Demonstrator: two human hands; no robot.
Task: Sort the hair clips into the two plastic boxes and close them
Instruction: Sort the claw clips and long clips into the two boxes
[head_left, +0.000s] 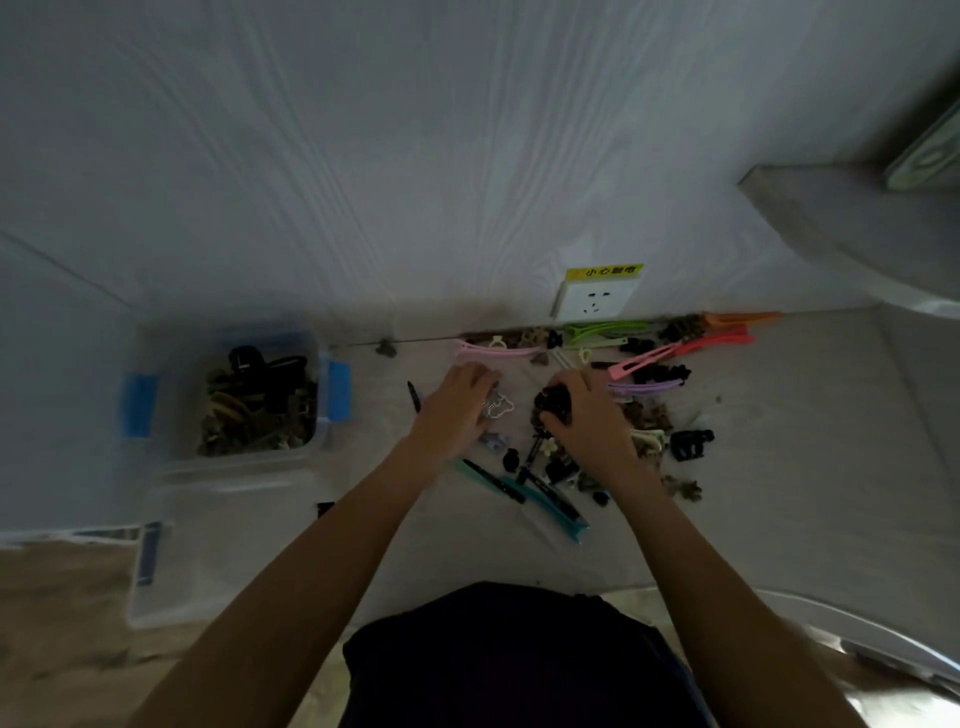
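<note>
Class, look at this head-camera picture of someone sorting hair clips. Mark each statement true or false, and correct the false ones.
1. The plastic box with blue latches is open and holds dark and brown clips. True.
2. The right hand grips a dark clip. True.
3. The loose hair clips lie left of the box. False: they are spread to its right, around both hands.
4. The wall socket has a red label above it. False: the label is yellow.
5. The left hand rests inside the box. False: it is on the surface, right of the box, over a clear clip.
</note>
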